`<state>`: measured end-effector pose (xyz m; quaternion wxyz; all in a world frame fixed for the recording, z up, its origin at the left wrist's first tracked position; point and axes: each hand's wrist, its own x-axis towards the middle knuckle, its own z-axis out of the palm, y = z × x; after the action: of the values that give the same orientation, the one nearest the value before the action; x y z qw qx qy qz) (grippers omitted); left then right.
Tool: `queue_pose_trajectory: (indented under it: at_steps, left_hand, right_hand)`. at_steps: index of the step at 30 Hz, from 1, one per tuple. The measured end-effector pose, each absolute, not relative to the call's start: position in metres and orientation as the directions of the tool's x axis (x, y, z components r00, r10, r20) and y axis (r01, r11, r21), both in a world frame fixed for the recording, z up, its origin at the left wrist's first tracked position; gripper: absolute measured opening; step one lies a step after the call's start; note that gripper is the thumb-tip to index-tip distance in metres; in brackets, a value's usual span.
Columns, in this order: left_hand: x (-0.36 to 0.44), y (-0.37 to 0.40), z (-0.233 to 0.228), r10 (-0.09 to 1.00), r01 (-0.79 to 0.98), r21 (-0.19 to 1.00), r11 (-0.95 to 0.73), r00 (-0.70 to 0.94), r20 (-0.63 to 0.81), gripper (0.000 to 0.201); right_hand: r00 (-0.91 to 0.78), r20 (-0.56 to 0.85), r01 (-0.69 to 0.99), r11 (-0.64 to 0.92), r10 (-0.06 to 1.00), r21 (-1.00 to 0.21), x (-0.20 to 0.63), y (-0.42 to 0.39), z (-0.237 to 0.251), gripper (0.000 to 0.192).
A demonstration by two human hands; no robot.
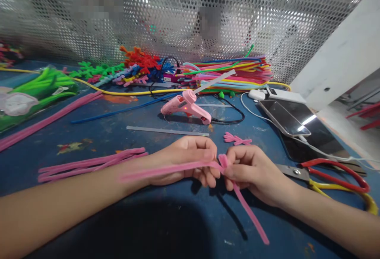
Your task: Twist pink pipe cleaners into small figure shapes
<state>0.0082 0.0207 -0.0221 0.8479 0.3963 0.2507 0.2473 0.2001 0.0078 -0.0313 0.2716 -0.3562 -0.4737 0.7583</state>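
Note:
My left hand [185, 160] and my right hand [252, 170] meet low over a blue table [124, 140], both pinching one pink pipe cleaner [166, 169]. Between my fingertips the pipe cleaner is bent into a small loop [222, 159]. One end runs left over my left wrist, the other trails down to the right. A finished pink shape [236, 138] lies just behind my right hand.
A pink glue gun [185, 106] holding a glue stick lies behind my hands, and a loose glue stick [168, 131] is near it. Red and yellow scissors [332, 176], a phone [283, 117], loose pink pipe cleaners [89, 163] and piled coloured ones [234, 75] surround them.

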Motion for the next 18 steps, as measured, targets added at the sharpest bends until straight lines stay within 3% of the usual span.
queue_pose_trajectory:
  at_steps: [10,18]
  left_hand:
    - [0.0101,0.0182,-0.0208,0.686,-0.312,0.795,0.52,0.707,-0.172,0.022]
    - [0.0095,0.0181,-0.021,0.71,-0.352,0.774,0.526,0.682,-0.172,0.027]
  right_hand:
    - [-0.611,-0.261,-0.09,-0.394,0.747,-0.915,0.1982,0.0082,-0.0326,0.019]
    - [-0.575,-0.223,-0.155,-0.372,0.788,-0.915,0.1974,0.0069,-0.032,0.018]
